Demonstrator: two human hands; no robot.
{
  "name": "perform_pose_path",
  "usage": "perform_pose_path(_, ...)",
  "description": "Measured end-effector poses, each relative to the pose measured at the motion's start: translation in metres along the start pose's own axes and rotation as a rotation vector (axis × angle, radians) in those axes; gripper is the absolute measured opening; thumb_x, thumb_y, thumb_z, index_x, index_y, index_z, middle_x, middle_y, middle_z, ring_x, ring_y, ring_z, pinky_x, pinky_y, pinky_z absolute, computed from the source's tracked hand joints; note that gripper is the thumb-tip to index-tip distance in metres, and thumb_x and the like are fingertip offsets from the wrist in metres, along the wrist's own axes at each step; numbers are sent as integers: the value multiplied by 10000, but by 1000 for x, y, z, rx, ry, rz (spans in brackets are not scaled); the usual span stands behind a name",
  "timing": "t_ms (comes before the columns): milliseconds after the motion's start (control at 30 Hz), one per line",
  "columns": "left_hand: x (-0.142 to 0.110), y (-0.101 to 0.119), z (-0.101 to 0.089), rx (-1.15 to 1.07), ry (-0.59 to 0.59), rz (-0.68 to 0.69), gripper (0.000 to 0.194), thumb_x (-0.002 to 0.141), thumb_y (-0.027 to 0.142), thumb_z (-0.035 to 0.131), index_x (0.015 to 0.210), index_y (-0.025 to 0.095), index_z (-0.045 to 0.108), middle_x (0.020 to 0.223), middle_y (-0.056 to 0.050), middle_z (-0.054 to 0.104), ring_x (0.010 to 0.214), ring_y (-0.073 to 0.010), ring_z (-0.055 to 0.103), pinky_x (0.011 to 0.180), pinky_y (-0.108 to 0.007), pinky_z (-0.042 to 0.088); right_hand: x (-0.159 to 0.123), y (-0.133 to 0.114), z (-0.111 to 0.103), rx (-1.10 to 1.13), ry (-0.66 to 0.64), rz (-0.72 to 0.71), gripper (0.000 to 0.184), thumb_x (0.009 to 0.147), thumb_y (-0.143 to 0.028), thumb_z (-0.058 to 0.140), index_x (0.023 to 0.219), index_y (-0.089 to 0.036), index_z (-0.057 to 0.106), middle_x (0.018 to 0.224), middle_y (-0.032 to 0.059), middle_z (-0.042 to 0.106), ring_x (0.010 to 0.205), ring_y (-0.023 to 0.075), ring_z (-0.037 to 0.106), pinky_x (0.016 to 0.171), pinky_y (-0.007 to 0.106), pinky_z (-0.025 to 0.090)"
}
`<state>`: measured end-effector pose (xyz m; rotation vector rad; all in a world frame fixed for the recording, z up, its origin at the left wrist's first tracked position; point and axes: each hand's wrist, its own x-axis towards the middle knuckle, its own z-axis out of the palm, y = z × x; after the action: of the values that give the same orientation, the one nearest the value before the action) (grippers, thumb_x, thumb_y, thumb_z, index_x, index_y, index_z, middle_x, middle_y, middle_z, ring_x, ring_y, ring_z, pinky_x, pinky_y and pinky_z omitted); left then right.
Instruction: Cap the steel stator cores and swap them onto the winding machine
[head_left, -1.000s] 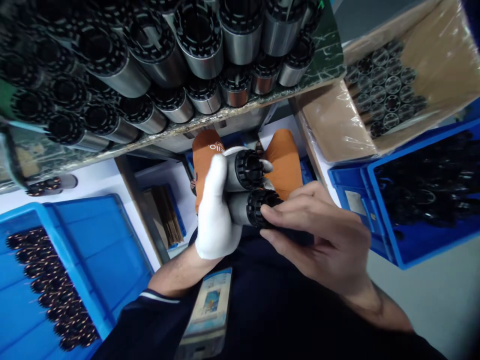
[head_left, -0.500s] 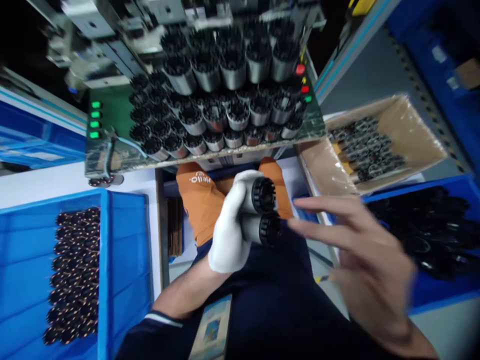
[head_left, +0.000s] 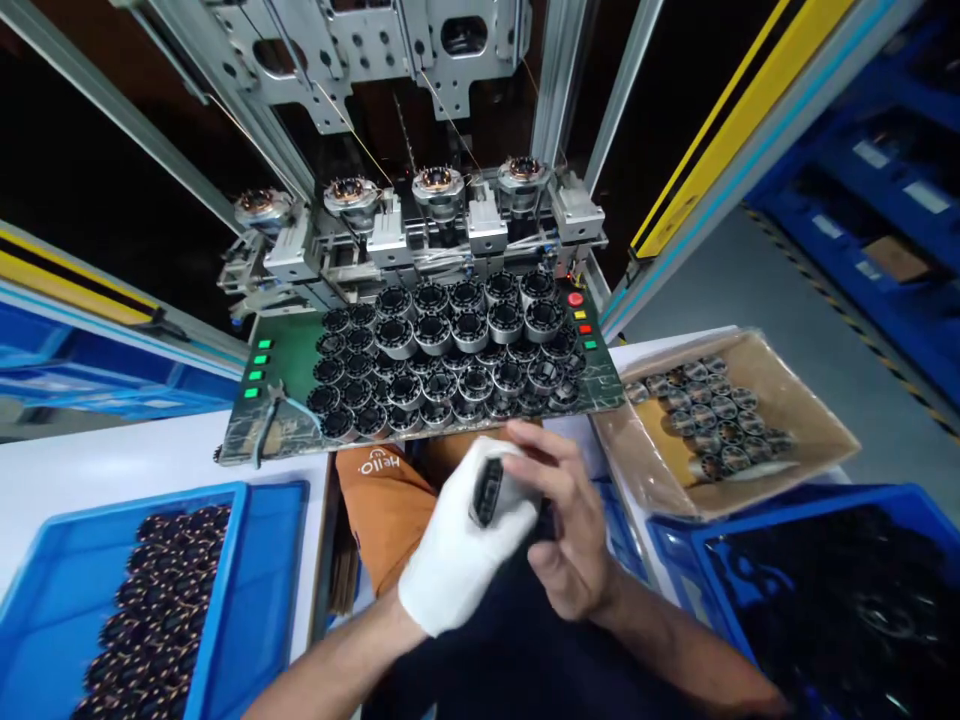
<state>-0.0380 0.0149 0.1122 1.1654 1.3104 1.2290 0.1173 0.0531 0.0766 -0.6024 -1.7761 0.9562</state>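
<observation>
My left hand (head_left: 461, 545), in a white glove, is closed around grey cylindrical motor stator cores with black slotted end pieces. One black end (head_left: 489, 492) shows on the glove's near side; how many cores are inside is partly hidden. My bare right hand (head_left: 574, 520) has its fingers laid over the held parts and its thumb below, gripping at their right end, where a dark piece shows between them. In front of both hands, rows of similar stator cores (head_left: 470, 330) stand on a green bench top (head_left: 300, 345), some stacked.
Behind the rows stands a winding machine with copper-wound stators (head_left: 439, 180) and thin wires. Pliers (head_left: 268, 425) lie at the bench's left. A blue bin (head_left: 240, 560) of wound parts is left; a cardboard box (head_left: 795, 420) of cores and a blue bin (head_left: 720, 600) of black parts are right.
My right hand has come in from the right onto the parts in my left hand. The held cores have turned, with a black end now toward the left. The view has tilted up.
</observation>
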Motion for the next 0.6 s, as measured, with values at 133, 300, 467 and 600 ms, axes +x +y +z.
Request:
perform_pose_path(133, 63, 23, -34, 855, -10, 378, 484, 924, 499, 952, 1260, 241, 719, 1185, -85, 810, 1054, -300, 775, 816, -400, 610, -5, 41, -35, -56, 139, 215, 413, 1161, -484, 663, 1548, -346, 702, 1583, 111, 657, 1489, 343, 628, 1243, 578, 576)
perform_pose_path(300, 139, 38, -30, 1550, -236, 584, 440, 1074, 586, 804, 1342, 242, 745, 1090, -79, 810, 1005, -316, 733, 573, -420, 427, -1, 74, -57, -86, 132, 354, 240, 1154, -305, 676, 1373, -282, 769, 1348, 112, 738, 1269, 294, 730, 1060, 464, 648)
perform_pose_path(467, 164, 34, -17, 1661, -344, 571, 329, 1161, 353, 680, 1465, 232, 713, 1096, -84, 787, 998, -313, 697, 603, -435, 439, 10, 77, -57, -34, 34, 377, 150, 1130, -266, 713, 1249, -260, 804, 1195, 86, 797, 1136, 270, 786, 1009, 426, 668)
perform_pose_path(600, 164, 25, -12, 1670, -309, 542, 371, 1168, 407, 667, 1499, 247, 712, 1200, -110, 812, 1035, -324, 702, 666, -445, 474, 22, 77, -53, 27, -26, 367, 131, 1129, -239, 709, 1199, -246, 820, 1136, 78, 820, 1092, 249, 807, 944, 379, 677)
